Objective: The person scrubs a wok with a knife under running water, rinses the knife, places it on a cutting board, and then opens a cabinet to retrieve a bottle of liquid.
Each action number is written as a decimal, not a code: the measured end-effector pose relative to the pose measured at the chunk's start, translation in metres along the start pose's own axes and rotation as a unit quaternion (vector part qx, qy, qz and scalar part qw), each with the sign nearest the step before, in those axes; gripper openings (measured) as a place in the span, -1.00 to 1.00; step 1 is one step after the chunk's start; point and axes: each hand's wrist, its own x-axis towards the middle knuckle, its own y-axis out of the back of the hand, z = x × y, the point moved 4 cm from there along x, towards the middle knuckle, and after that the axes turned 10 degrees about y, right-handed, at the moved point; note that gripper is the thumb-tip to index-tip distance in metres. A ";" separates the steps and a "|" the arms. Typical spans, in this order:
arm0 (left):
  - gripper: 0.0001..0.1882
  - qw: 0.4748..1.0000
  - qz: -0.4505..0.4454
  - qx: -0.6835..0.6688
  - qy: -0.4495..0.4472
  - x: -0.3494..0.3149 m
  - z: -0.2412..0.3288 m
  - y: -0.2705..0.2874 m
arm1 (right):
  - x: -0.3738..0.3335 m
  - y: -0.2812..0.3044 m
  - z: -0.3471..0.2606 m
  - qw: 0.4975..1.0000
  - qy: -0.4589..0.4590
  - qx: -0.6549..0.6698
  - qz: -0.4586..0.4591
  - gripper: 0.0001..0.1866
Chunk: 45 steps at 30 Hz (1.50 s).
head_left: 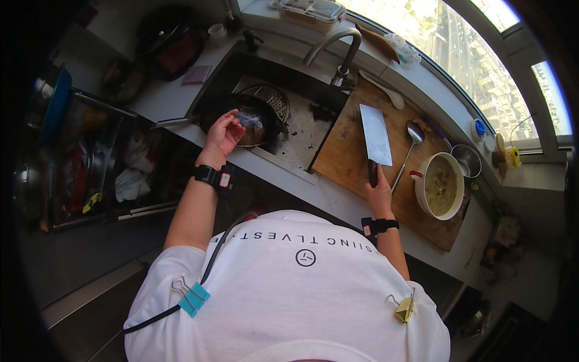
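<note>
Over the cutting board (341, 142), the right hand (379, 194) grips a cleaver (376, 134), blade toward twelve o'clock; at that hand's ten o'clock, the left hand (225, 135), loosely open, hangs by a pan (254, 128) in the sink (304, 143).

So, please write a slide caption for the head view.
Right hand grips a cleaver at a wooden board; empty left hand near the sink.

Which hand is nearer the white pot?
Right: the right hand grips the cleaver, left of the pot; the left hand is farther off, by the sink.
</note>
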 end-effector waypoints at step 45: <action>-0.64 0.371 0.078 0.924 0.038 0.069 0.220 0.223 | 0.069 -0.164 -0.174 0.994 -0.031 0.029 0.102 -0.65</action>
